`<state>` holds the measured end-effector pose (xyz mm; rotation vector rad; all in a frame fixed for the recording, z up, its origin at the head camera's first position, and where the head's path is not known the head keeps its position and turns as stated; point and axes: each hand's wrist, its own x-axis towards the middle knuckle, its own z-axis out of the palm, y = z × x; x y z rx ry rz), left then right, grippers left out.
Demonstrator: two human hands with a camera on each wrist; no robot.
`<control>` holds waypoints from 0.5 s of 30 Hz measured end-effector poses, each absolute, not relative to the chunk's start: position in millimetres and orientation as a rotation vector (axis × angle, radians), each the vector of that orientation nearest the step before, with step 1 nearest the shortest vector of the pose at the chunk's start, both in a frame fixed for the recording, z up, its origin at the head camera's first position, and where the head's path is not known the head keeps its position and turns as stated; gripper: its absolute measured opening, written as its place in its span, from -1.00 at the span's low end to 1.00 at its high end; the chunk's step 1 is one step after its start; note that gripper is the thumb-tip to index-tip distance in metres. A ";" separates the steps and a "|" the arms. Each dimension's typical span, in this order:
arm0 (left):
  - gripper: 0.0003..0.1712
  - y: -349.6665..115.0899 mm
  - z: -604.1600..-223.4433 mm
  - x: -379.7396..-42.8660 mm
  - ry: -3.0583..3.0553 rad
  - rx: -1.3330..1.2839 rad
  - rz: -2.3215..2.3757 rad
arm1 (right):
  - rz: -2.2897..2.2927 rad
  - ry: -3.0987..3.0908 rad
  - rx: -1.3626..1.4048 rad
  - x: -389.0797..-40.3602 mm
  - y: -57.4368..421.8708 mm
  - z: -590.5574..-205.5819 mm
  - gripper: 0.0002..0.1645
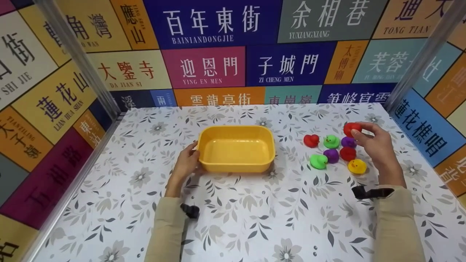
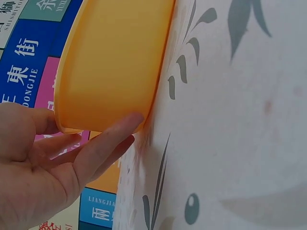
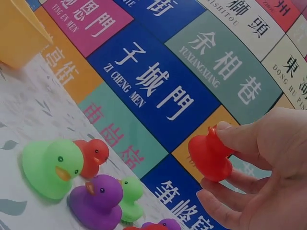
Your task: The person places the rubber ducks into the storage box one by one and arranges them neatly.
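Observation:
At the left end of a yellow plastic basin (image 1: 236,167), my left hand (image 1: 187,160) holds the wall, thumb at the rim and fingers along the outside in the left wrist view. The basin stands on the table with nothing in it. On the right, my right hand (image 1: 376,142) pinches a red rubber duck (image 3: 211,155) between thumb and fingers, raised above the other ducks. Below and left of that hand sit several small ducks: green (image 1: 318,162), purple (image 1: 331,156), red (image 1: 311,141) and yellow (image 1: 357,167).
The table (image 1: 233,218) wears a white covering with grey leaves and flowers. Panels printed with coloured signs (image 1: 204,67) rise behind it and along both sides. Dark straps (image 1: 373,192) circle both wrists over tan sleeves.

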<state>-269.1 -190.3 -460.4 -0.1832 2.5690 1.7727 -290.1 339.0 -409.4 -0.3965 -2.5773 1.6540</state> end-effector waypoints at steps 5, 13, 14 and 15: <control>-0.42 -190.3 -461.6 -267.6 2.568 -0.200 1.756 | 1.703 -2.585 -0.372 -288.8 328.6 -407.7 -0.11; -0.40 -189.1 -460.1 -268.4 2.459 -0.229 1.845 | 1.733 -2.640 -0.254 -288.5 306.3 -405.6 -0.24; -0.40 -188.7 -460.3 -268.9 2.439 -0.218 1.862 | 1.727 -2.649 -0.235 -288.8 303.9 -405.4 -0.24; -0.39 -188.3 -460.4 -269.3 2.426 -0.207 1.873 | 1.716 -2.659 -0.218 -289.2 301.6 -405.2 -0.25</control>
